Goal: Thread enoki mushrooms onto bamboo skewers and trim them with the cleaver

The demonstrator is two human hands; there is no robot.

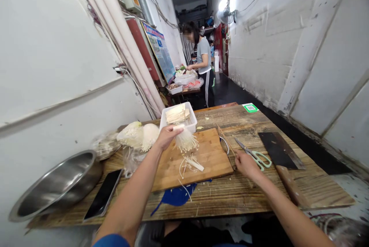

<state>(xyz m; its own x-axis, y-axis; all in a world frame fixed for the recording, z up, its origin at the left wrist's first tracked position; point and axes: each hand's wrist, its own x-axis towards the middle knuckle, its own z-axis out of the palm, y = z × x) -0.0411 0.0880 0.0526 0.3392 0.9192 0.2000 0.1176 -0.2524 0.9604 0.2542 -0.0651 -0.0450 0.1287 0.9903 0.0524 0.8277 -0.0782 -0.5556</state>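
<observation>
My left hand (168, 136) is closed on a bunch of enoki mushrooms (186, 139), its loose stems fanning out over the wooden cutting board (209, 151). A few cut enoki pieces (194, 163) lie on the board below. To the right of the board, the fingers of my right hand (247, 164) are pinched at the near ends of thin bamboo skewers (226, 136). Just beyond that hand rest scissors with pale green handles (261, 159). Behind the board stands a white plastic tub (192, 118) with pale, blocky bundles (176, 114) inside.
A steel basin (57, 185), a phone (103, 194) and bagged enoki (134, 134) sit on the left. A cleaver (278, 149) lies at right. Blue cloth (177, 196) shows under the board. Farther back, a person (204, 58) stands at another table.
</observation>
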